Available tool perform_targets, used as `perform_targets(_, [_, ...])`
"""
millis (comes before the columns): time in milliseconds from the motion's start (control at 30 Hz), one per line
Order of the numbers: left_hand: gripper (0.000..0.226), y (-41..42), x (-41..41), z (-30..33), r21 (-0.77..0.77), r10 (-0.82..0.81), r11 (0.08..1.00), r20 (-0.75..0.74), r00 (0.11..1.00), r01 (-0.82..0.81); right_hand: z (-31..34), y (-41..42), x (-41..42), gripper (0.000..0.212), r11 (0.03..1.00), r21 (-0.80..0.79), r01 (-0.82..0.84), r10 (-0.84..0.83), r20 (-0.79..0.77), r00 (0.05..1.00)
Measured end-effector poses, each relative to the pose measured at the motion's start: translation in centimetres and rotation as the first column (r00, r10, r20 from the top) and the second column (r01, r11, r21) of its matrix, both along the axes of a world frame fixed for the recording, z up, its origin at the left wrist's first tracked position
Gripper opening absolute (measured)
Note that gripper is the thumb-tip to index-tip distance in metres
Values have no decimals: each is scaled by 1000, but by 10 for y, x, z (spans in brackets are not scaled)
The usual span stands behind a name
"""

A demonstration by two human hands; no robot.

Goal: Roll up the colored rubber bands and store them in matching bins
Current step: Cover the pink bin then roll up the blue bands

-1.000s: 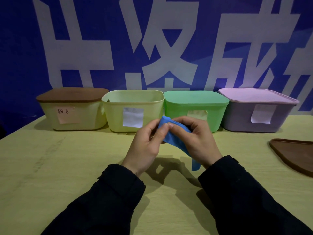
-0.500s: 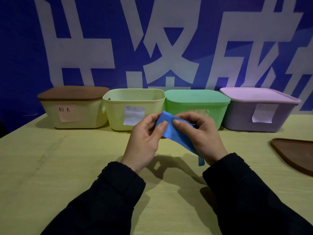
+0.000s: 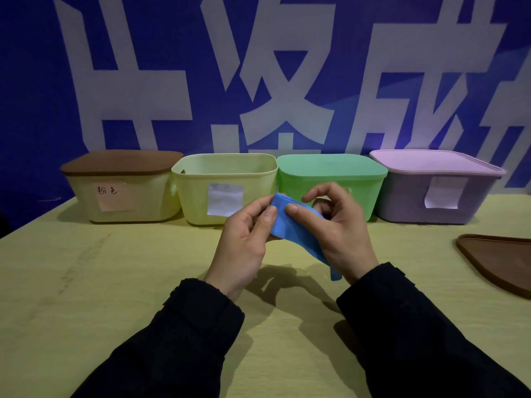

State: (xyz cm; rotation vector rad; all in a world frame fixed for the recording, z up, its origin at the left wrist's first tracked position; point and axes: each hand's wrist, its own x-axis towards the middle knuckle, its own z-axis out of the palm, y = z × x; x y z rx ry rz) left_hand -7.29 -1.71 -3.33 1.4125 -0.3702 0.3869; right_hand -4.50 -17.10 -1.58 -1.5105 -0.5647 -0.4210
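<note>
Item held: a blue rubber band (image 3: 298,234), flat and wide, is pinched at its upper end between the thumb and curled fingers of the left hand (image 3: 244,242). The same end is pressed by the thumb of the right hand (image 3: 339,234), whose index finger is arched above the band and whose remaining fingers are curled behind it. From the pinch the band is run down and rightward across the right palm, and its loose tail is seen hanging below the right wrist, above the table (image 3: 86,282). Both hands are raised over the middle of the table, in front of the bins. Dark sleeves (image 3: 186,340) are worn on both arms.

Along the far edge of the table four bins are set in a row, touching or just beside one another. Toward the far left corner: a pale yellow bin (image 3: 143,196) closed with a brown lid (image 3: 120,163) and marked with a handwritten pink label. Next: an uncovered yellow-green bin (image 3: 195,196) with a white label; its contents cannot be told. Next: a green bin (image 3: 370,193) with a green lid, partly hidden by the hands. Far right: a purple bin (image 3: 482,205) with a pink lid and a curling white label.

At the right edge of the table a second brown lid (image 3: 500,262) is laid flat, cut off by the frame.

Behind the bins a blue wall (image 3: 28,81) with large white characters is seen.
</note>
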Motion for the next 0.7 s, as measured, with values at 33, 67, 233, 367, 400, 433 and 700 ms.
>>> perform_targets(33, [30, 0, -1, 1, -16, -26, 1000, -13, 1000, 25, 0, 0, -1, 20, 1000, -29, 3, -2, 14, 1000])
perform_targets(67, [31, 0, -3, 1, -25, -48, 999, -23, 999, 48, 0, 0, -1, 18, 998, -60, -1, 2, 23, 1000])
perform_targets(233, [33, -1, -5, 4, 5, -21, 1000, -38, 999, 22, 2, 0, -3, 17, 991, -90, -98, 96, -29, 995])
perform_targets(367, [27, 3, -2, 5, -87, -1, 996, -39, 999, -2, 3, -5, -2, 13, 983, -105, -149, 143, -55, 988])
perform_targets(400, [25, 4, -2, 4, -82, 4, 997, -36, 999, -7, 3, -5, -2, 12, 985, -109, -131, 127, -45, 991])
perform_targets(433, [23, 4, -2, 4, -60, 4, 998, -32, 999, -6, 2, -5, -2, 11, 988, -115, -106, 104, -28, 994])
perform_targets(700, [36, 2, -2, 0, 72, -25, 997, -34, 999, 28, -1, -2, 0, 10, 990, -142, -27, 37, 63, 997])
